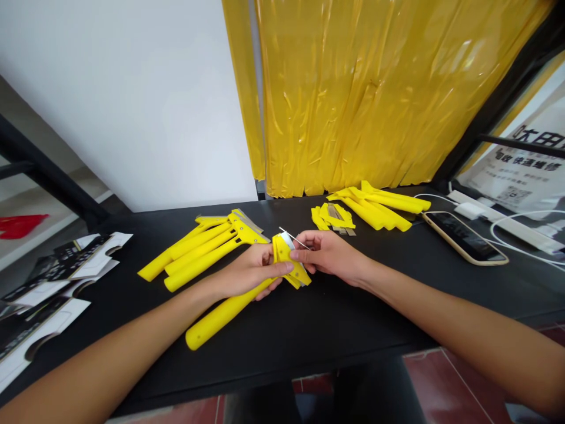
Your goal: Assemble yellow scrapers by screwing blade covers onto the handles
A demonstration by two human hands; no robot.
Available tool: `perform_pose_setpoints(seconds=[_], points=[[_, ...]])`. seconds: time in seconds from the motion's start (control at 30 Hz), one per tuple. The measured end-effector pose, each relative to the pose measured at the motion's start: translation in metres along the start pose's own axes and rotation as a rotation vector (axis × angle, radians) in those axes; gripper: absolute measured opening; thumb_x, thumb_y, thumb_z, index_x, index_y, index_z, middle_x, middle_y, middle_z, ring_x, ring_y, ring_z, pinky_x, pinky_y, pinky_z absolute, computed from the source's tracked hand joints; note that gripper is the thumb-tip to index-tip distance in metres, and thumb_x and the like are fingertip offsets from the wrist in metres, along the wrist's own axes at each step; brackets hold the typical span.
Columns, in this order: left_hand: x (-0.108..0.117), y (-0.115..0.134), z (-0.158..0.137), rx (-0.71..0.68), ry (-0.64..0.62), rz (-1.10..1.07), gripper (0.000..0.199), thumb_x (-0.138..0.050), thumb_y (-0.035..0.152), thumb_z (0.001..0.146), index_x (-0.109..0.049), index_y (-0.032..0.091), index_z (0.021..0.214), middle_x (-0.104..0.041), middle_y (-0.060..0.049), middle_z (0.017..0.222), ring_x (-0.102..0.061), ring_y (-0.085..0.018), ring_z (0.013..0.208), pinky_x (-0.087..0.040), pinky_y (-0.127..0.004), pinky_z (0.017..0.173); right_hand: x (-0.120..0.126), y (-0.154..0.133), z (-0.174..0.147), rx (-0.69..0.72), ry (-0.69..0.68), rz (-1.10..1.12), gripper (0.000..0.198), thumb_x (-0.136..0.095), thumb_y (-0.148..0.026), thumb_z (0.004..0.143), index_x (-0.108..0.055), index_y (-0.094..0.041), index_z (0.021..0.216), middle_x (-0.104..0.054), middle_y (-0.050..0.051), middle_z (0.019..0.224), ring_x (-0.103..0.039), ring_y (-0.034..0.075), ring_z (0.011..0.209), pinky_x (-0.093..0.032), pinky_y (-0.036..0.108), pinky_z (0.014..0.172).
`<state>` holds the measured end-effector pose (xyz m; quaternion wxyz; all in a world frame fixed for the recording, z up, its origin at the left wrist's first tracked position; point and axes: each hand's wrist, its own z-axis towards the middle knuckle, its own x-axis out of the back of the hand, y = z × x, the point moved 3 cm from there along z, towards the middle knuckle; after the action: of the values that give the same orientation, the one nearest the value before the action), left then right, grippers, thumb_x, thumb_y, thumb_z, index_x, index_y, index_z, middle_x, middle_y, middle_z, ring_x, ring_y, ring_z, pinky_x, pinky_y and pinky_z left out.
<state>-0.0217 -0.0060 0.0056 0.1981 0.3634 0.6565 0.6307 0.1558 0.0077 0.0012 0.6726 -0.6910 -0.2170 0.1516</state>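
My left hand (pixel 249 272) is wrapped around the neck of a yellow scraper (pixel 220 321), whose long handle points down and left. The scraper's head, with a pale metal edge, is turned up between both hands. My right hand (pixel 326 253) is closed at that head, pinching a thin, pale metal strip (pixel 286 234) that sticks out to the upper left. Its fingers hide the strip's other end. Just beyond my left hand lie several more yellow scrapers (pixel 203 250), their bladed heads to the right.
Past my right hand is a small pile of yellow covers and blades (pixel 333 217). Several yellow handles (pixel 379 206) lie behind it. At right are a phone (pixel 465 238), a power strip (pixel 507 221) and cables. Printed cards (pixel 66 277) are heaped at left on the black table (pixel 353 330).
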Motion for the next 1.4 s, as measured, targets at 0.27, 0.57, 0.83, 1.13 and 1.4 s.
perform_pose_setpoints(seconds=[0.27,0.57,0.83,1.13,1.4], points=[[0.0,0.0,0.0,0.009,-0.029,0.025,0.041,-0.055,0.044,0.098,-0.065,0.012,0.12,-0.052,0.005,0.054,-0.047,-0.007,0.037,-0.036,-0.017,0.037,-0.001,0.004,0.002,0.077,-0.001,0.007,0.032,-0.08,-0.043,0.075,-0.062,-0.017,0.083,-0.059,-0.005,0.063,-0.054,0.009,0.053,-0.041,0.024,0.054],[-0.002,0.003,0.0,-0.019,-0.057,0.062,0.042,-0.053,0.044,0.099,-0.066,0.011,0.121,-0.05,0.006,0.053,-0.046,-0.007,0.036,-0.035,-0.017,0.037,-0.003,0.007,0.0,-0.004,-0.005,0.084,0.032,-0.082,-0.04,0.073,-0.061,-0.018,0.082,-0.06,-0.005,0.059,-0.05,0.007,0.05,-0.033,0.021,0.048],[-0.001,0.004,0.0,0.019,-0.029,0.035,0.04,-0.06,0.043,0.095,-0.065,0.01,0.118,-0.051,0.006,0.055,-0.047,-0.007,0.038,-0.037,-0.018,0.037,-0.004,0.014,0.001,-0.066,-0.059,0.16,0.035,-0.08,-0.045,0.076,-0.058,-0.02,0.082,-0.055,-0.006,0.054,-0.035,0.006,0.044,-0.016,0.022,0.041],[-0.001,0.0,0.0,0.043,-0.017,0.036,0.034,-0.069,0.04,0.089,-0.064,0.012,0.108,-0.052,0.007,0.053,-0.047,-0.007,0.037,-0.037,-0.017,0.037,-0.004,0.015,0.001,-0.158,-0.106,0.247,0.041,-0.084,-0.047,0.069,-0.057,-0.019,0.08,-0.053,-0.005,0.063,-0.039,0.007,0.053,-0.019,0.022,0.045],[-0.001,0.002,0.0,0.018,0.009,0.032,0.034,-0.058,0.043,0.096,-0.059,0.013,0.079,-0.055,0.004,0.051,-0.05,-0.008,0.036,-0.037,-0.017,0.036,-0.005,0.012,0.0,-0.101,-0.098,0.14,0.038,-0.079,-0.049,0.075,-0.059,-0.019,0.084,-0.049,-0.007,0.056,-0.034,0.006,0.047,-0.015,0.021,0.042]])
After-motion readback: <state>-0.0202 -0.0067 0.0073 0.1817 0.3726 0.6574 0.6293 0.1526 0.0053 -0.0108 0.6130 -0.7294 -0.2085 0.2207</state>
